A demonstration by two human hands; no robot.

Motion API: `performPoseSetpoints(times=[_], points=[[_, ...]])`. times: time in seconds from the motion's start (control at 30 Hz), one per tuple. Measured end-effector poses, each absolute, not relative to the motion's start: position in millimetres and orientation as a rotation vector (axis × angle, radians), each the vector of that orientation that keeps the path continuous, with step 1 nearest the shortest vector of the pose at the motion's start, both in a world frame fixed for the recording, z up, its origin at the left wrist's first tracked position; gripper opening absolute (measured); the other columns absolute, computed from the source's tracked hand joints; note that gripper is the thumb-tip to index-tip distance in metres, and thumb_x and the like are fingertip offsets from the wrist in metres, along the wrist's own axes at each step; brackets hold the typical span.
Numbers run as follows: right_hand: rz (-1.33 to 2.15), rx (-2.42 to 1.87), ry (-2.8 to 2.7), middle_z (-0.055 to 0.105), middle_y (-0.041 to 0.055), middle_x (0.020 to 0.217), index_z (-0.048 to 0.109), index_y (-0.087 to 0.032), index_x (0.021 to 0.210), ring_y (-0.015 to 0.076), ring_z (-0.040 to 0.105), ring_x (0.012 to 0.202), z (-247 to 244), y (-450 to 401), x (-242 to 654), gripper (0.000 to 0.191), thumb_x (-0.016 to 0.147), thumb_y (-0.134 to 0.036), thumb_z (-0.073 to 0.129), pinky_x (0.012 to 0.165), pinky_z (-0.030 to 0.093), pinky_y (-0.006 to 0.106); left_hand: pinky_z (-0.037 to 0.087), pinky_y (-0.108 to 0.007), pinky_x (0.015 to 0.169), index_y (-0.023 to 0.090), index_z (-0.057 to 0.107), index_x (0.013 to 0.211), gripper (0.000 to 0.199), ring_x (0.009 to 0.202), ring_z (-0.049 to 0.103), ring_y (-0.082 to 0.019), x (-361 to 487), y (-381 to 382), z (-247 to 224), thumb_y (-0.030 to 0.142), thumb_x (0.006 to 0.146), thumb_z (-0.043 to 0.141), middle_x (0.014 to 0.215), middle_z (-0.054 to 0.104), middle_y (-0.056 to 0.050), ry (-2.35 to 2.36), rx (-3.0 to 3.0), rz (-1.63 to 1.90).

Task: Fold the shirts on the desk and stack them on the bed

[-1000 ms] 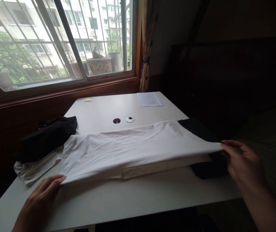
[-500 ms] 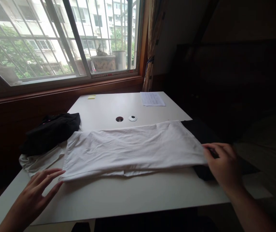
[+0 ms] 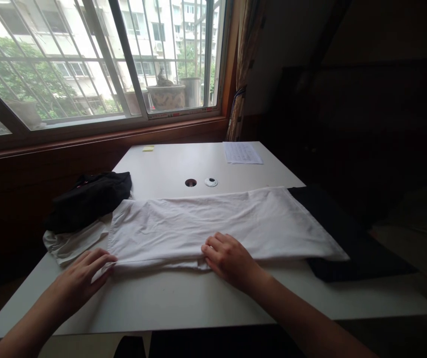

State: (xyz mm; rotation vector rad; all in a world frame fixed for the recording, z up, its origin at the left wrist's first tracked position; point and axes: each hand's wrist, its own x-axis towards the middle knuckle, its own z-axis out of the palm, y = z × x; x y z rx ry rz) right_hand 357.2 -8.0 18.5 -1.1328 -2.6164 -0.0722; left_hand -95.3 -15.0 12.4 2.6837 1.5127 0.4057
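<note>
Across the table lies a white garment [image 3: 183,223], folded lengthwise into a long strip, with a gathered edge at its left end. My left hand [image 3: 82,276] pinches its near left corner between thumb and fingers. Around the middle of the near edge, my right hand [image 3: 228,258] has its fingers curled onto the cloth; the thumb is hidden beneath. The right end of the strip tapers to a loose corner that overlaps a dark folded cloth [image 3: 363,253].
Black clothing [image 3: 90,199] is heaped on a pale cloth [image 3: 75,243] at the table's left edge. Farther back on the white table [image 3: 168,313] are a cable hole [image 3: 190,183], its round white cover [image 3: 211,182], printed paper [image 3: 243,152] and a yellow sticky note [image 3: 148,148]. A barred window stands behind.
My right hand has let go of the garment's right end and moved left to the middle of its near edge. My left hand stays at the left corner, its fingers now closed on it.
</note>
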Motion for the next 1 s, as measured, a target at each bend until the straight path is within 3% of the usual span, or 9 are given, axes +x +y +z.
performPoseSetpoints(times=[0.13, 0.5, 0.63, 0.77, 1.0], points=[[-0.107, -1.147, -2.618, 0.066, 0.0053, 0.092, 0.062, -0.021, 0.089, 0.0232, 0.058, 0.087, 18.6, -1.4, 356.3, 0.013, 0.086, -0.010, 0.067, 0.078, 0.046, 0.036, 0.059, -0.024, 0.084, 0.029, 0.071, 0.123, 0.032, 0.104, 0.073, -0.021, -120.6, -15.7, 12.9, 0.037, 0.093, 0.064, 0.120, 0.072, -0.006, 1.473, 2.686, 0.409], [0.095, -1.074, -2.393, 0.065, 0.0048, 0.091, 0.063, -0.022, 0.094, 0.0217, 0.060, 0.090, 23.4, 12.3, 359.2, 0.017, 0.090, -0.006, 0.062, 0.082, 0.050, 0.034, 0.060, -0.023, 0.075, 0.029, 0.074, 0.118, 0.025, 0.090, 0.075, -0.017, -117.4, -11.0, -1.6, 0.035, 0.102, 0.056, 0.112, 0.072, -0.006, 1.475, 2.679, 0.643], [0.159, -1.028, -2.334, 0.065, 0.0051, 0.093, 0.064, -0.022, 0.096, 0.0221, 0.061, 0.092, 23.7, 15.1, 360.5, 0.020, 0.090, -0.004, 0.061, 0.083, 0.052, 0.035, 0.062, -0.027, 0.084, 0.025, 0.074, 0.111, 0.021, 0.097, 0.075, -0.019, -111.1, -6.1, 9.2, 0.035, 0.099, 0.060, 0.109, 0.074, -0.007, 1.456, 2.621, 0.853], [0.233, -1.001, -2.245, 0.066, 0.0045, 0.093, 0.063, -0.023, 0.098, 0.0221, 0.063, 0.092, 27.9, 18.1, 362.3, 0.024, 0.088, -0.002, 0.059, 0.084, 0.053, 0.036, 0.061, -0.032, 0.094, 0.024, 0.069, 0.113, 0.020, 0.111, 0.073, -0.023, -100.1, -2.9, 20.7, 0.036, 0.099, 0.062, 0.120, 0.075, -0.007, 1.475, 2.362, 1.061], [0.460, -1.029, -2.091, 0.066, 0.0028, 0.092, 0.065, -0.023, 0.097, 0.0191, 0.065, 0.086, 35.5, 21.0, 366.7, 0.022, 0.086, -0.004, 0.061, 0.079, 0.055, 0.033, 0.060, -0.038, 0.097, 0.019, 0.067, 0.111, 0.025, 0.109, 0.073, -0.025, -90.3, -1.5, 32.2, 0.040, 0.100, 0.060, 0.113, 0.077, -0.008, 1.497, 2.052, 1.187]])
